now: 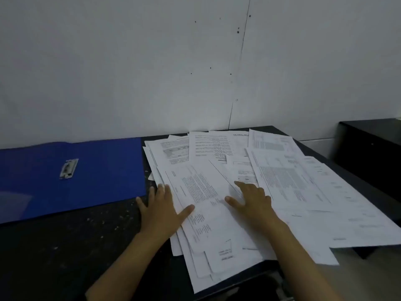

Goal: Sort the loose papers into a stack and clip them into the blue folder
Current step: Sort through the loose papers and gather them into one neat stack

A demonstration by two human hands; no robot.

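Observation:
A blue folder (91,177) lies open and flat on the left of the dark table, with a metal clip (69,168) on its inside. Several loose printed papers (293,183) are spread in a messy overlapping heap on the right. My left hand (161,208) rests flat at the heap's left edge, fingers apart, thumb on a sheet. My right hand (251,200) lies flat on the papers in the middle of the heap, fingers spread. Neither hand grips anything.
The dark, speckled table (91,231) butts against a white wall (152,72). Some sheets overhang the table's front and right edges. A black cabinet (373,153) stands at the far right, beyond a gap.

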